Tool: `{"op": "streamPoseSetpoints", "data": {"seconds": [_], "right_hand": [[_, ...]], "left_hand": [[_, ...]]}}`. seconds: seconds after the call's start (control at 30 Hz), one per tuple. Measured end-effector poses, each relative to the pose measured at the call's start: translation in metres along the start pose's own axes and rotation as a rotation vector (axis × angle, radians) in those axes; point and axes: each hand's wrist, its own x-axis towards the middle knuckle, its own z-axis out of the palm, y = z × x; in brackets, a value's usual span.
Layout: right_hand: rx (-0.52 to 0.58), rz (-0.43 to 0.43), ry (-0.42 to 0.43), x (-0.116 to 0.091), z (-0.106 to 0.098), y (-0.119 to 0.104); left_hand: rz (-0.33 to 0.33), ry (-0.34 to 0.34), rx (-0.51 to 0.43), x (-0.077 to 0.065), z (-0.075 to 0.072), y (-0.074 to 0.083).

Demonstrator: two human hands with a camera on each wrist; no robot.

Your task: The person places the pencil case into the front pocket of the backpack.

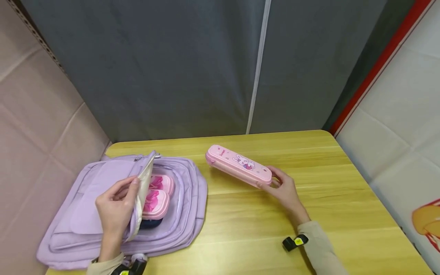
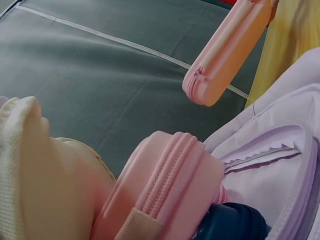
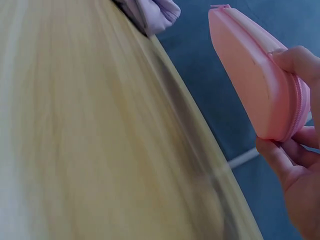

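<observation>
A lilac backpack (image 1: 93, 198) lies on the left of the table, its front pocket pulled open. My left hand (image 1: 117, 204) pinches the pocket's cream-lined edge (image 1: 143, 191) and holds it up. Two pink zipped cases (image 1: 156, 202) with darker pink patterns sit in the pocket, above a dark blue zipped item (image 2: 230, 222) that is partly hidden. Over the table, to the right of the backpack, my right hand (image 1: 283, 191) grips one end of a long pink pencil case (image 1: 238, 164) with a rabbit on its lid. The case's zipper is closed as far as the right wrist view shows.
The wood-grain table (image 1: 275, 233) extends to the right of the backpack. A dark grey curtain (image 1: 172, 76) with a pale vertical strip hangs behind it. Pale fabric walls (image 1: 395, 133) stand at both sides.
</observation>
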Motion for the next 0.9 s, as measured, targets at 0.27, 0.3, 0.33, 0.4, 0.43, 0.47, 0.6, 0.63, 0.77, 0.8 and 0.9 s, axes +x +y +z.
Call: {"op": "streamPoseSetpoints", "data": {"seconds": [0.27, 0.3, 0.33, 0.4, 0.43, 0.47, 0.6, 0.63, 0.77, 0.8, 0.9], "right_hand": [[0.01, -0.039, -0.142, 0.01, 0.029, -0.02], [0.007, -0.06, -0.161, 0.011, 0.033, -0.022], [0.006, -0.075, -0.177, 0.012, 0.037, -0.024], [0.006, -0.105, -0.204, 0.015, 0.045, -0.029], [0.012, -0.115, -0.214, 0.016, 0.05, -0.03], [0.016, -0.129, -0.225, 0.017, 0.054, -0.032], [0.009, -0.188, -0.252, 0.021, 0.072, -0.032], [0.002, -0.199, -0.254, 0.023, 0.076, -0.029], [-0.007, -0.22, -0.262, 0.029, 0.091, -0.019], [-0.007, -0.22, -0.265, 0.032, 0.094, -0.016], [-0.033, -0.247, -0.278, 0.036, 0.099, -0.015]], "left_hand": [[0.02, 0.025, 0.011, 0.003, -0.002, 0.005], [0.024, 0.03, 0.015, 0.004, -0.002, 0.005], [0.029, 0.034, 0.015, 0.004, -0.002, 0.006], [0.038, 0.038, 0.015, 0.005, -0.002, 0.007], [0.044, 0.038, 0.015, 0.004, -0.002, 0.007], [0.049, 0.035, 0.013, 0.004, -0.002, 0.008], [0.055, 0.024, -0.006, 0.001, -0.002, 0.009], [0.054, 0.021, -0.012, 0.001, -0.001, 0.01], [0.05, 0.011, -0.03, 0.001, 0.001, 0.011], [0.051, 0.01, -0.03, 0.001, 0.002, 0.012], [0.051, 0.003, -0.033, 0.002, 0.004, 0.012]]}}
